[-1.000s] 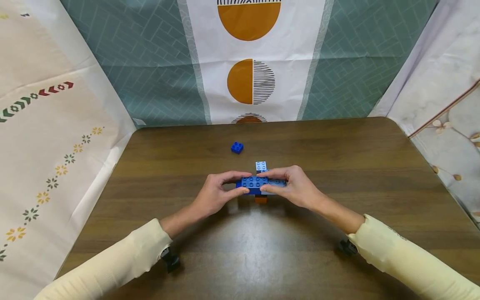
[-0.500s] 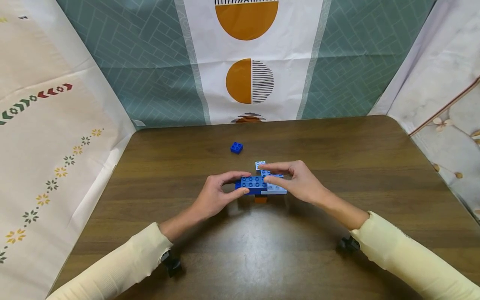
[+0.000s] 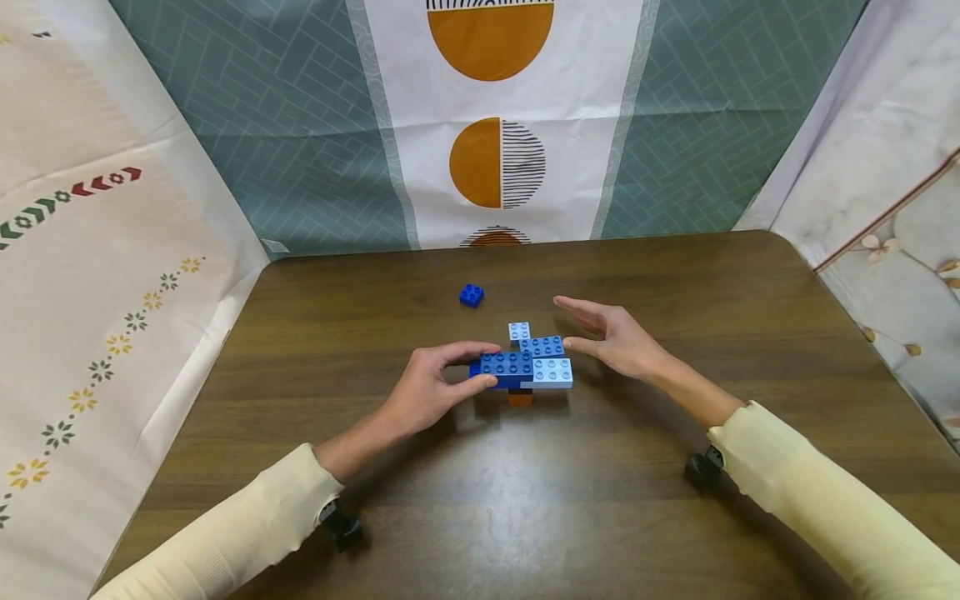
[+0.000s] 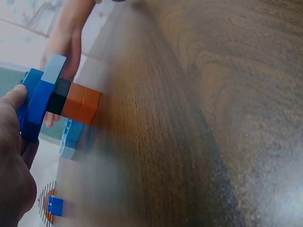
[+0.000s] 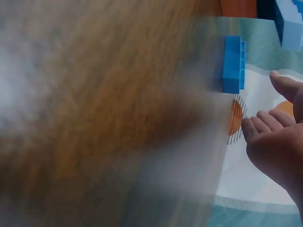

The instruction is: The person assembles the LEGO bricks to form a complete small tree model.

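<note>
A brick build stands mid-table. Its base is orange bricks (image 4: 81, 101), with a black brick (image 4: 59, 97) above. On top are a long dark blue brick (image 4: 38, 113), a blue brick (image 3: 507, 363) and a light blue brick (image 3: 552, 372). My left hand (image 3: 427, 390) grips the blue end between thumb and fingers. Apart from the bricks, to the right, my right hand (image 3: 617, 340) has its fingers extended and holds nothing. Behind the build, a loose blue brick (image 3: 543, 346) and a pale blue brick (image 3: 519, 332) lie on the table.
Farther back on the brown wooden table (image 3: 360, 300) lies a small dark blue brick (image 3: 471, 295). A patterned cloth (image 3: 300, 125) hangs past the table's back edge. Pale cloths hang at both sides.
My right hand has let go of the top of the build and moved right and back, uncovering the light blue brick and the loose bricks behind. My left hand keeps its grip.
</note>
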Tool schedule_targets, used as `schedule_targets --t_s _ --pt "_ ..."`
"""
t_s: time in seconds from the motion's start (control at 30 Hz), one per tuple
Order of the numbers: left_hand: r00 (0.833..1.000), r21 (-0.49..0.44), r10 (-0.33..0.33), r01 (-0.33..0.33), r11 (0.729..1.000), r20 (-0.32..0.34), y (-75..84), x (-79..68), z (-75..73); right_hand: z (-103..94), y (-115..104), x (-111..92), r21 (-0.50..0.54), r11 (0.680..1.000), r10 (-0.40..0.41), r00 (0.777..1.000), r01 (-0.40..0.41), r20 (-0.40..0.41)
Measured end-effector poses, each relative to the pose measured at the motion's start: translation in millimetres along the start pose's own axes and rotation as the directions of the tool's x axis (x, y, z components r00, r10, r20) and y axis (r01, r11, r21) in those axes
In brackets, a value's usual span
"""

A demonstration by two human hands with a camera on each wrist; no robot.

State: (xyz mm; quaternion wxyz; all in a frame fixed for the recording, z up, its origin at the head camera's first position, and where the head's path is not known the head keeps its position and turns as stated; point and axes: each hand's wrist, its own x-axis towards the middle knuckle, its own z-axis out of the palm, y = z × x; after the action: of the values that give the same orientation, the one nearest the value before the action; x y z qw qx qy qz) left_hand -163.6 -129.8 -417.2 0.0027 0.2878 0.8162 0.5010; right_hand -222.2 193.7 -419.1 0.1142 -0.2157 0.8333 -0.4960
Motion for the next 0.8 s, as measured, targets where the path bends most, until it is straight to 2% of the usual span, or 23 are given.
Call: schedule_targets --t_s 0.43,0.6,0.8 --pt "1.0 0.011 0.017 -0.017 1.0 0.014 -1.6 1.3 -2.0 16.7 8.8 39.0 -0.032 0.999 -0.039 0.995 0.042 0.091" --pt "1.0 0.006 0.017 -0.018 1.0 0.016 -2.1 1.4 -2.4 21.9 5.7 51.3 -0.034 0.999 -0.018 0.996 0.021 0.083" --pt "1.0 0.008 0.025 -0.025 1.0 0.014 -2.2 1.3 -2.5 25.8 2.6 60.9 -0.087 0.996 -0.013 0.998 0.017 0.054"
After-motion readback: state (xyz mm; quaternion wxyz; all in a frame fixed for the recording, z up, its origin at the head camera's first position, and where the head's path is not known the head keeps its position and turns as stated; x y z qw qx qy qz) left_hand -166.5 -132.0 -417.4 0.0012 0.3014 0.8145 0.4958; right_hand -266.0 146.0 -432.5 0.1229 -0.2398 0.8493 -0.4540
